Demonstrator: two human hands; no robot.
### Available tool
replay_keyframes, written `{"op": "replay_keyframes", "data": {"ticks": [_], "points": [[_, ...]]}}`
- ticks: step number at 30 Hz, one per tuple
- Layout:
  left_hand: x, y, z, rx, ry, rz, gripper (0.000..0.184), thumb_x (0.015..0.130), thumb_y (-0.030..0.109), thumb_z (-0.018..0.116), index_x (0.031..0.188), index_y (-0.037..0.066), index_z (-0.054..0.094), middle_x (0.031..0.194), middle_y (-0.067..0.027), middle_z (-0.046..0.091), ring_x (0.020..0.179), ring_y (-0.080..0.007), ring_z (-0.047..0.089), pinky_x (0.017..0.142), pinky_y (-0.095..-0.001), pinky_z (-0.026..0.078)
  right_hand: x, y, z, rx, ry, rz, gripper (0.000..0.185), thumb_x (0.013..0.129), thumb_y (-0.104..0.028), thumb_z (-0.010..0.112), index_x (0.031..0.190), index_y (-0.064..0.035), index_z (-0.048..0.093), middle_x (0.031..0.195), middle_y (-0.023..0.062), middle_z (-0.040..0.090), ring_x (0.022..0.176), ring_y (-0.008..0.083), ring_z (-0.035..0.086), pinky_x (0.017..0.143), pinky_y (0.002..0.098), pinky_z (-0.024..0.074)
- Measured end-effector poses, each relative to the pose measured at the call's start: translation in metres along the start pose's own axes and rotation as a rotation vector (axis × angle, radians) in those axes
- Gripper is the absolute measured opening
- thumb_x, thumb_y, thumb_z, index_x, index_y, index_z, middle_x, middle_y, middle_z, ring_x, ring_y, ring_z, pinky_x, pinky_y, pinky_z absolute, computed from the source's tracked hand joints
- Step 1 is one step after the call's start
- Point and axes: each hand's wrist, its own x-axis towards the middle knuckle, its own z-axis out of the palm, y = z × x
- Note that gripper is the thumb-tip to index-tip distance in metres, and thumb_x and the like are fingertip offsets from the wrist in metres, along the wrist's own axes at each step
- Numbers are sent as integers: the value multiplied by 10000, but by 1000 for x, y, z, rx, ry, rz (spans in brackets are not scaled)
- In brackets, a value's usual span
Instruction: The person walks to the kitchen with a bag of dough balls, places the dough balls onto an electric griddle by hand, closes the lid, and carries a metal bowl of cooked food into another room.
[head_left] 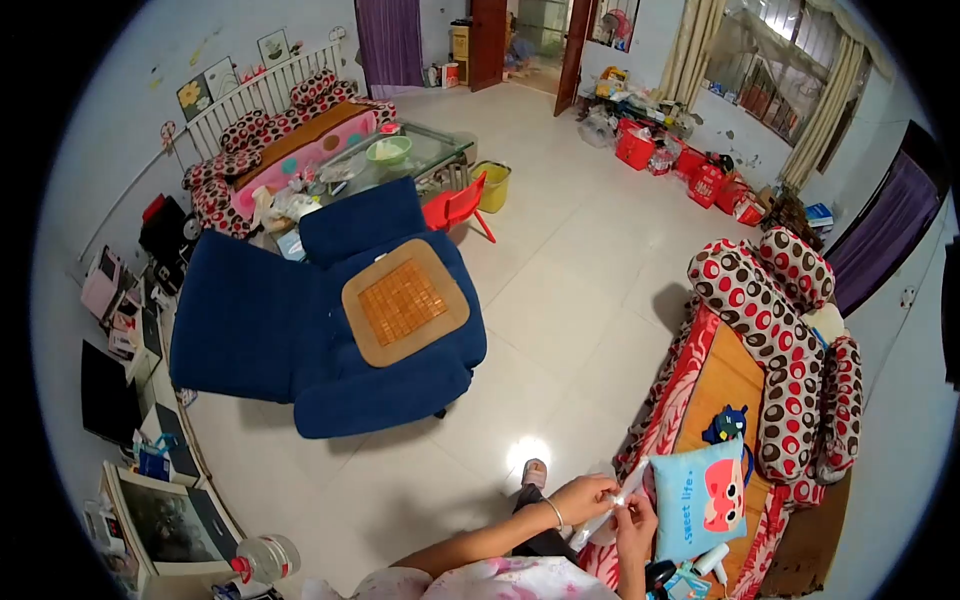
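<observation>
Close together at the lower middle, both hands pinch a crumpled white, translucent plastic bag (632, 480). My left hand (586, 497), with a bracelet at the wrist, reaches in from the left and has its fingertips closed on the bag. My right hand (636, 522) grips it from the other side, fingers bent around the plastic. Part of the bag hangs below the fingers; what it contains, if anything, I cannot make out. Just right of the hands lies a light-blue "sweet life" cushion (690, 505). Beyond it is a small dark object (727, 425) on the sofa.
A spotted sofa (735, 375) with a wooden seat runs along the right. Small white items (712, 562) lie below the cushion. A blue recliner (330, 330) with a woven mat stands left, before a glass table (420, 150). A large clear bottle (268, 560) is at lower left.
</observation>
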Motion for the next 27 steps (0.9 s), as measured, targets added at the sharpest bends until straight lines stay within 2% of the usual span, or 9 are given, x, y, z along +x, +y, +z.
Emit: {"op": "replay_keyframes", "data": {"ticks": [1,6,8,13,18,20,23,25,27], "points": [[21,-5,-7,26,16,19,261,740,156,592,940,-1,533,875,-131,551,789,-261,555,703,-312,449,21,-5,4,42,-9,26,65,760,8,509,811,-29,522,612,-10,494,507,53,470,447,185,368],[112,11,-64,226,154,19,237,739,185,566,883,4,517,889,-138,534,835,-301,547,721,-354,449,139,-48,24,15,-104,-45,52,755,10,511,803,-10,519,613,-11,491,506,49,463,443,190,363],[142,18,-82,381,307,-35,233,734,197,540,881,17,522,906,-142,532,835,-311,542,688,-367,450,181,-63,34,-115,-135,-144,38,749,12,522,784,-3,520,611,-14,492,500,45,458,440,188,363],[221,0,-134,309,405,-114,233,737,205,533,874,18,509,859,-153,555,787,-341,551,668,-396,451,282,-89,67,-127,-196,-155,20,783,-6,510,797,-7,523,633,-4,509,493,54,458,431,194,362],[310,-36,-191,182,349,-183,237,739,213,539,873,24,487,823,-172,567,760,-351,560,635,-408,448,380,-100,99,-110,-159,-113,36,763,5,519,793,6,538,623,8,517,502,51,470,436,200,378],[351,-52,-205,1,357,-144,240,733,164,557,905,35,451,773,-169,557,720,-346,563,615,-412,444,421,-111,105,-156,-99,-33,25,778,-3,522,804,-2,525,608,6,507,490,56,469,429,194,370],[410,-39,-243,-87,259,-89,233,732,121,549,917,36,435,769,-156,542,719,-338,549,638,-407,441,475,-142,110,-129,-43,-12,34,789,-20,527,781,-23,494,574,-1,484,436,64,445,390,198,346],[454,-41,-268,34,304,166,173,751,143,556,859,43,465,823,-116,517,743,-299,522,658,-377,436,518,-148,109,-138,-3,-88,40,789,-17,525,781,-26,487,573,1,484,432,66,444,388,199,346],[491,-40,-297,96,240,217,170,751,146,556,860,47,471,868,-112,499,803,-297,507,697,-376,429,546,-166,122,-116,34,-99,54,786,-18,542,792,-26,488,589,1,488,474,54,458,408,193,358]]}}
